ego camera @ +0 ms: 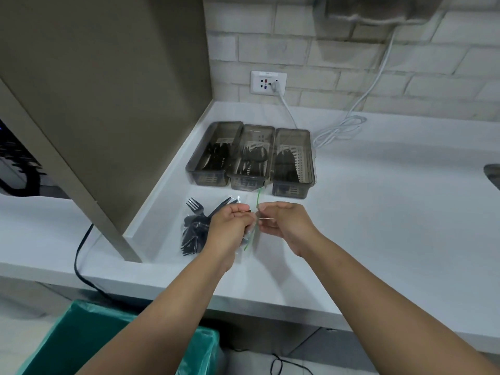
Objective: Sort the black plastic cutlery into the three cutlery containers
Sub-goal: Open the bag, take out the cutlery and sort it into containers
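While your head camera looks down, both your forearms reach out over the white table [378, 212] and meet near the middle. Your left hand [230, 220] is curled, fingers pinching the top of a clear plastic bag [216, 226], and your right hand [284, 220] is curled too, pinching the same bag opening from the other side, so the hands sit just beside each other with a thin green strip [258, 198] sticking up between them. Looks like the bag's seal edge, but I can't tell for sure.

Inside that crinkly see-through bag is the black plastic cutlery [194, 228], a loose shiny pile with fork tines poking toward the back left. Just behind the bag are the three cutlery containers [251, 158], smoky translucent rectangular boxes set side by side, touching, each with a slotted pale insert and some black pieces already in it.

Behind them there's a white coiled cord [341, 128] and a wall socket [268, 82] on the brick-pattern wall. A bin with a teal liner [81, 336] sits below the table edge.
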A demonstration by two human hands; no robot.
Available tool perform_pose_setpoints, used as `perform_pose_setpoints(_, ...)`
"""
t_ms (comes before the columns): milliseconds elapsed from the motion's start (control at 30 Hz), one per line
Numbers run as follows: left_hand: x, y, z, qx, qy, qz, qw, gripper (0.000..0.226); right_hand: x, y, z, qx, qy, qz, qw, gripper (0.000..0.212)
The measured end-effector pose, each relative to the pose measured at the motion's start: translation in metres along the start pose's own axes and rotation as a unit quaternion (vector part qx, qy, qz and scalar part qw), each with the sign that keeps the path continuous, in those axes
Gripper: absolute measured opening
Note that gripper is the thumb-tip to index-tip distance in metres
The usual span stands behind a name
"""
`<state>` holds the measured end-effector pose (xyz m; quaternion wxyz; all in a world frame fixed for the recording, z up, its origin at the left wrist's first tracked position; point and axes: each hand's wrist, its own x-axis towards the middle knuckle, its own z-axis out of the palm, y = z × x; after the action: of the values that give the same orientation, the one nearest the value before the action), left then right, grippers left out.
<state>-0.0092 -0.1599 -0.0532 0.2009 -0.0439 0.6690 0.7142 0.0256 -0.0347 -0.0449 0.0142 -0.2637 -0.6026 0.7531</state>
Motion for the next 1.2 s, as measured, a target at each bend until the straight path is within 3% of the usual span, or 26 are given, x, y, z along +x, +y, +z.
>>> perform_pose_setpoints(100,-0.002,-0.001,0.001,0.009,0.011,0.025,1.000,0.014,-0.004,-0.002,0.003,-0.024,0.034,-0.031,0.999,0.007)
perform_pose_setpoints(167,-0.002,-0.003,0.002,0.105,0.020,0.092,0.990,0.011,-0.009,-0.003,0.006,-0.054,0.053,-0.060,0.995,0.008)
perform_pose_setpoints(300,-0.007,0.001,0.002,0.280,-0.007,0.216,0.935,0.005,-0.018,-0.003,0.009,-0.104,0.031,-0.112,0.988,0.015)
perform_pose_setpoints(500,-0.007,0.009,0.003,0.370,-0.038,0.282,0.884,0.022,-0.015,-0.003,0.004,-0.182,0.029,-0.142,0.973,0.023)
perform_pose_setpoints(733,-0.002,0.014,0.003,0.359,-0.019,0.276,0.891,0.023,-0.013,-0.005,0.007,-0.330,0.051,-0.194,0.922,0.025)
perform_pose_setpoints(933,-0.001,0.008,0.006,0.342,0.011,0.280,0.897,0.028,-0.010,-0.003,0.014,-0.282,0.053,-0.171,0.942,0.018)
perform_pose_setpoints(1067,0.000,0.006,0.004,0.316,-0.008,0.282,0.906,0.026,-0.011,-0.007,0.014,-0.216,0.010,-0.149,0.965,0.018)
perform_pose_setpoints(1200,0.003,0.007,-0.001,0.315,-0.053,0.251,0.914,0.022,-0.013,-0.012,0.013,-0.210,-0.035,-0.102,0.972,0.035)
